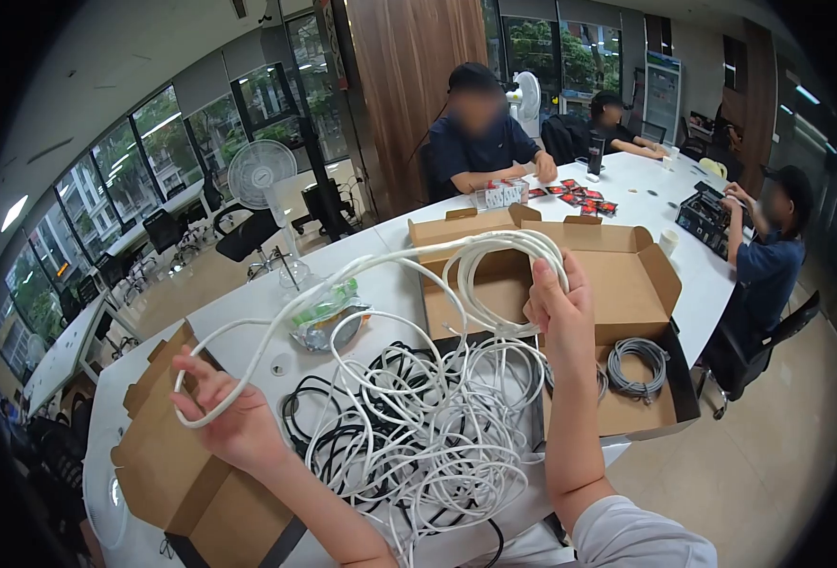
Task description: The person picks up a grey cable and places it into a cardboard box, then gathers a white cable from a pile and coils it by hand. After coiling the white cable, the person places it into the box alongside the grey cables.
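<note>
We are holding a white cable [343, 275] up over the table, stretched between our two hands. Our right hand [559, 308] is closing around a coil of its loops, fingers wrapped tight over the bundle at the upper end. Our left hand [229, 417] is gripping the cable's other stretch, which is curving in a loop around the fingers, with the thumb pinching it.

Just below the cable, a tangled pile of white and black cables [418, 426] is lying on the white table [390, 284], spreading between our forearms. An open cardboard box [617, 284] is sitting behind our right hand, and a small coiled grey cable [638, 367] is resting inside it. Another cardboard box [172, 473] is lying under our left hand, at the table's near edge. A clear plastic bag with green print [324, 312] is sitting behind the pile.

Farther off, three other people are sitting around the far end of the table, with red packets [575, 196] and a black crate [707, 218] near them. A standing fan [262, 180] is facing in from the left.
</note>
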Demonstrator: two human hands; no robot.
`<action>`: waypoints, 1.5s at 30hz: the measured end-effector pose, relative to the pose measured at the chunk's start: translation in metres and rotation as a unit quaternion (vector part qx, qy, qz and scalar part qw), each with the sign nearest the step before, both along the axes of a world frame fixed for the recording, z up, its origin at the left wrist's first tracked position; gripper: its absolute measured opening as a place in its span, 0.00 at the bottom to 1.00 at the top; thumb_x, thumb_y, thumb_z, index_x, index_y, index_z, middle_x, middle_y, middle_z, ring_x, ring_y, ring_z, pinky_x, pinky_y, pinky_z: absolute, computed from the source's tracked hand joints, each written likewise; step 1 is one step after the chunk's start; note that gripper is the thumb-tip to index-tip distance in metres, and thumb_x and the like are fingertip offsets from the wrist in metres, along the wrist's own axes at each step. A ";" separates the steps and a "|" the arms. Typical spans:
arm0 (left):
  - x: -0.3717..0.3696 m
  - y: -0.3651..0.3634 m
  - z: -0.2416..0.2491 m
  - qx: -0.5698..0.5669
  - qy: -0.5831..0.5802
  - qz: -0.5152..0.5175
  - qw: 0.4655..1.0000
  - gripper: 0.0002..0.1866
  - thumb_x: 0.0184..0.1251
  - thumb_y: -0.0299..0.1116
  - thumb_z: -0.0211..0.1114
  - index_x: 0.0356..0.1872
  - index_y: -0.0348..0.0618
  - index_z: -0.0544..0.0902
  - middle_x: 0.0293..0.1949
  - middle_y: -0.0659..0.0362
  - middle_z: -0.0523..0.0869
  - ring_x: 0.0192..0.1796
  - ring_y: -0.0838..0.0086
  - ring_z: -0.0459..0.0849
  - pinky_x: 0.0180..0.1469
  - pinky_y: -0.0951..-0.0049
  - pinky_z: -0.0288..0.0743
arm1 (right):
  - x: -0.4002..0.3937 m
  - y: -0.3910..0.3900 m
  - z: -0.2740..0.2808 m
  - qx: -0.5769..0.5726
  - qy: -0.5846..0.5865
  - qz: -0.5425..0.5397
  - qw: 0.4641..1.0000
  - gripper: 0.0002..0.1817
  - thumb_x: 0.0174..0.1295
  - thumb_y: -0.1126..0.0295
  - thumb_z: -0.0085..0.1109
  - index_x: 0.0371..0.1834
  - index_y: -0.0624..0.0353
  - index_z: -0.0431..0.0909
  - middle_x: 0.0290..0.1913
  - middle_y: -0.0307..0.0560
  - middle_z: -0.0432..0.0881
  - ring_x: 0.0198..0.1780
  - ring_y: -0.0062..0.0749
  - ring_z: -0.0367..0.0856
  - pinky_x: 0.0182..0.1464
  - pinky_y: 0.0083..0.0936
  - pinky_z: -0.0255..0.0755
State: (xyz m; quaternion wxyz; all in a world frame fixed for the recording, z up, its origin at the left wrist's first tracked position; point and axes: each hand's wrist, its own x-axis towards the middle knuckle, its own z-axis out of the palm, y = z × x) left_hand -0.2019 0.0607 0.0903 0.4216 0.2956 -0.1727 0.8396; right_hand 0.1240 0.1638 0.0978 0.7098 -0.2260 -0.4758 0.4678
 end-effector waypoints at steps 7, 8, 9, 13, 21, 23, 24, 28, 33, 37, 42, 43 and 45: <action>0.070 0.029 -0.006 -0.215 0.055 -0.009 0.975 0.31 0.64 0.29 0.56 0.69 0.32 0.61 0.69 0.44 0.67 0.66 0.63 0.72 0.61 0.69 0.72 | -0.010 0.001 0.003 0.024 0.072 -0.048 0.996 0.10 0.71 0.61 0.54 0.40 0.56 0.71 0.16 0.27 0.61 0.14 0.10 0.53 0.16 0.15 0.48; 0.091 0.032 -0.010 -0.207 0.105 -0.082 0.969 0.35 0.58 0.26 0.59 0.69 0.31 0.61 0.71 0.43 0.63 0.73 0.60 0.64 0.68 0.67 0.66 | -0.012 0.001 0.001 0.023 0.085 -0.053 0.995 0.10 0.71 0.61 0.54 0.40 0.56 0.71 0.16 0.27 0.60 0.14 0.10 0.52 0.17 0.15 0.48; 0.113 0.035 -0.015 -0.228 0.109 -0.099 0.962 0.37 0.56 0.26 0.58 0.70 0.32 0.59 0.72 0.42 0.61 0.74 0.58 0.61 0.72 0.65 0.57 | -0.013 0.000 -0.002 0.024 0.096 -0.057 0.993 0.10 0.71 0.61 0.54 0.41 0.55 0.71 0.16 0.27 0.59 0.14 0.10 0.52 0.17 0.15 0.48; 0.152 0.063 -0.038 -0.239 0.429 0.182 0.852 0.38 0.60 0.26 0.57 0.73 0.35 0.55 0.73 0.41 0.58 0.76 0.56 0.56 0.75 0.65 0.44 | -0.014 -0.005 0.001 0.024 0.120 -0.029 0.992 0.08 0.71 0.63 0.53 0.44 0.54 0.71 0.15 0.26 0.58 0.13 0.11 0.51 0.17 0.16 0.47; 0.142 0.065 -0.032 -0.145 0.669 0.347 0.642 0.10 0.70 0.32 0.58 0.34 0.39 0.86 0.16 0.59 0.77 0.22 0.68 0.73 0.35 0.69 0.65 | -0.014 -0.006 0.003 0.042 0.131 -0.061 0.989 0.08 0.72 0.62 0.52 0.40 0.54 0.69 0.15 0.27 0.58 0.12 0.10 0.50 0.17 0.16 0.45; 0.129 0.055 -0.027 -0.152 0.738 0.247 0.609 0.10 0.70 0.31 0.57 0.35 0.38 0.85 0.16 0.60 0.74 0.24 0.73 0.72 0.35 0.71 0.65 | -0.005 -0.002 0.006 0.049 0.151 -0.098 0.982 0.10 0.72 0.61 0.52 0.36 0.53 0.67 0.16 0.27 0.57 0.14 0.11 0.49 0.18 0.17 0.46; 0.120 0.050 -0.020 -0.151 0.769 0.197 0.589 0.10 0.70 0.31 0.57 0.35 0.38 0.85 0.16 0.61 0.73 0.25 0.75 0.71 0.35 0.72 0.65 | 0.002 0.000 0.006 0.037 0.173 -0.096 0.980 0.10 0.72 0.61 0.52 0.35 0.52 0.67 0.16 0.27 0.57 0.14 0.11 0.50 0.19 0.16 0.47; 0.096 0.023 -0.004 -0.097 0.784 0.218 0.574 0.08 0.67 0.29 0.59 0.34 0.38 0.85 0.18 0.55 0.76 0.22 0.67 0.73 0.32 0.66 0.65 | 0.031 0.005 0.003 0.007 0.232 -0.080 0.969 0.12 0.72 0.61 0.52 0.31 0.50 0.65 0.17 0.27 0.54 0.15 0.11 0.51 0.20 0.16 0.50; 0.058 0.023 -0.009 -0.170 0.779 0.230 0.558 0.09 0.66 0.32 0.61 0.30 0.42 0.86 0.17 0.59 0.79 0.22 0.72 0.75 0.44 0.69 0.66 | 0.078 0.018 0.010 -0.007 0.230 -0.066 0.971 0.11 0.73 0.62 0.50 0.31 0.51 0.66 0.17 0.25 0.55 0.14 0.11 0.51 0.21 0.16 0.52; 0.036 0.032 0.001 -0.241 0.788 0.302 0.479 0.09 0.66 0.34 0.61 0.31 0.46 0.87 0.18 0.69 0.82 0.26 0.78 0.78 0.61 0.59 0.51 | 0.152 0.048 0.011 -0.061 0.228 -0.056 0.970 0.12 0.72 0.61 0.51 0.31 0.52 0.67 0.16 0.25 0.56 0.14 0.12 0.52 0.22 0.16 0.54; 0.022 0.037 0.008 -0.291 0.730 0.325 0.526 0.08 0.65 0.30 0.61 0.35 0.40 0.87 0.24 0.64 0.86 0.30 0.80 0.80 0.54 0.68 0.64 | 0.233 0.043 0.002 -0.094 0.193 -0.103 0.971 0.13 0.72 0.62 0.51 0.30 0.53 0.67 0.15 0.26 0.55 0.14 0.13 0.53 0.22 0.17 0.55; 0.013 0.037 0.004 -0.322 0.691 0.332 0.556 0.08 0.64 0.28 0.62 0.35 0.37 0.87 0.25 0.62 0.87 0.31 0.80 0.81 0.50 0.71 0.68 | 0.254 0.042 0.001 -0.088 0.191 -0.146 0.967 0.13 0.72 0.62 0.50 0.30 0.53 0.67 0.15 0.26 0.54 0.14 0.13 0.53 0.21 0.17 0.55; -0.007 0.031 -0.002 -0.350 0.630 0.362 0.591 0.07 0.61 0.25 0.63 0.36 0.33 0.86 0.27 0.59 0.87 0.31 0.80 0.81 0.42 0.76 0.72 | 0.302 0.037 -0.005 -0.069 0.207 -0.186 0.958 0.13 0.72 0.61 0.50 0.30 0.53 0.66 0.15 0.26 0.53 0.14 0.13 0.53 0.21 0.17 0.54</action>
